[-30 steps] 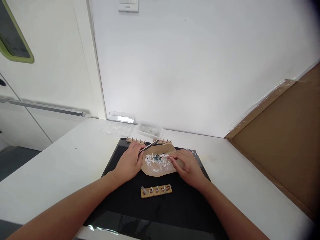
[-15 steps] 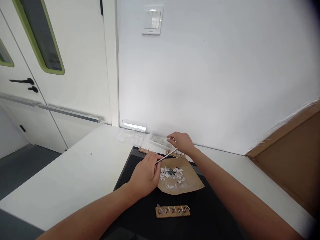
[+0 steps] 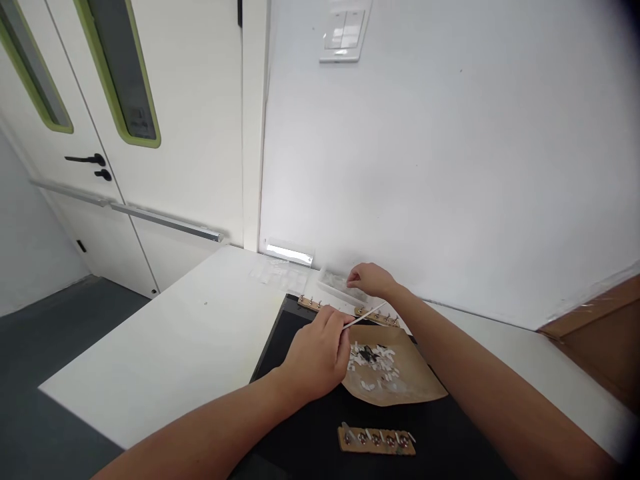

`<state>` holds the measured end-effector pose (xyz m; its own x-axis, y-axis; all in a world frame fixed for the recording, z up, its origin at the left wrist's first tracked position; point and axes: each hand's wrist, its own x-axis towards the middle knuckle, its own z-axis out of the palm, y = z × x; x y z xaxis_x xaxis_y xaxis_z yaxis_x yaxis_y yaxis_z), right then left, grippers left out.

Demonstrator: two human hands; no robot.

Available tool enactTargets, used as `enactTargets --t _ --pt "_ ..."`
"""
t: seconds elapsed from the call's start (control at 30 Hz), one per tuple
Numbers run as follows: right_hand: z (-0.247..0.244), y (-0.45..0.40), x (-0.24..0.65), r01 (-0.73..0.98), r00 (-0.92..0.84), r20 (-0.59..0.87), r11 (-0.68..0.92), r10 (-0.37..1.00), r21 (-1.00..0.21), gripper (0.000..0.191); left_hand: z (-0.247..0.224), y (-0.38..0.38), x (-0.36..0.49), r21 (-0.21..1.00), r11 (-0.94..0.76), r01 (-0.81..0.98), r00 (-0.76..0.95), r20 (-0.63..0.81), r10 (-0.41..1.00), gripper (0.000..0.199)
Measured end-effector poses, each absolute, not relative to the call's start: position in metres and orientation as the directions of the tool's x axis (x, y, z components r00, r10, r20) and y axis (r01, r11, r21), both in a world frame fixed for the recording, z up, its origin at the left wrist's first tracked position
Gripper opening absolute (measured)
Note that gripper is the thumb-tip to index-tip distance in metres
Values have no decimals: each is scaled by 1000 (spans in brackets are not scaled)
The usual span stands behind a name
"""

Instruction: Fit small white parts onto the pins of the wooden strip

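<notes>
My left hand is closed around a thin, pale metallic stick-like tool, whose tip points up and right. Just below that tool lies a sheet of brown paper with many small white pieces and some dark bits on it. My right hand reaches over a shallow translucent tray by the wall, thumb and fingers pinched together; whatever is between them is too small to make out. Nearer to me, a cardboard strip carries a row of shiny metal parts with small white tabs.
A black mat covers part of the white table. Two more strips, a left one and a right one, lie at its far edge. Clear plastic bags rest left of the tray, against the wall.
The camera view has turned left, so everything sits further right. My right hand has lowered toward the tray and its fingers have closed together. My left hand keeps its hold on the tool.
</notes>
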<state>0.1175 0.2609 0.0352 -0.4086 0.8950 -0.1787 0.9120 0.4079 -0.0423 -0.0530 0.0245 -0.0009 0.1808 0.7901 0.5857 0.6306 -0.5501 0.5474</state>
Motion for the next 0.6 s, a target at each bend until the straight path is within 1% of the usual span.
enactTargets --t 0.13,0.23,0.37,0.4,0.5,0.6 --pt "37 259 120 920 -389 -140 374 911 -120 35 0 25 -53 554 -519 650 160 568 807 23" --pt "39 253 123 918 -361 -80 340 929 -203 36 -2 28 -55 556 -503 662 149 561 815 22" --pt "48 233 133 878 -323 78 329 943 -347 22 -5 31 -56 580 -489 652 123 556 822 21" --pt "51 226 137 858 -312 129 337 941 -388 21 -6 31 -56 585 -487 648 119 554 824 21" --pt "57 198 149 783 -252 262 355 932 -511 29 -8 32 -55 595 -494 634 114 559 821 21" --pt "58 164 165 696 -212 332 380 919 -609 41 -9 32 -54 593 -516 618 114 582 805 22"
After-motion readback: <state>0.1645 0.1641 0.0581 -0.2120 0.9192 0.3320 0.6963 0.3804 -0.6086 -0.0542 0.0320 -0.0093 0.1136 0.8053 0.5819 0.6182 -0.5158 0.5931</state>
